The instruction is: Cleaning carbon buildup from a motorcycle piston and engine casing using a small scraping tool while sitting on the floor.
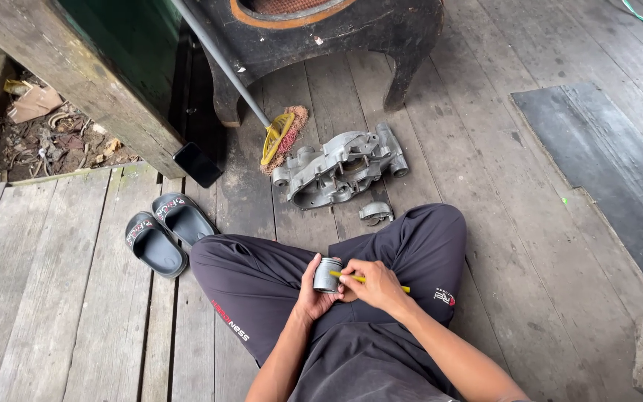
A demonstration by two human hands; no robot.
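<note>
I sit cross-legged on a wooden plank floor. My left hand (311,292) grips a small grey metal cylinder, a piston (327,274), over my lap. My right hand (376,286) holds a thin yellow-handled tool (356,279) with its tip against the piston's side. Both hands are close together above my dark trousers.
A grey metal engine casing (338,167) lies on the planks ahead, with a smaller metal part (375,213) beside it. A broom (280,138) leans near a dark wooden stool (321,37). A dark phone (197,164) and black slippers (164,231) lie left. A black mat (604,171) lies right.
</note>
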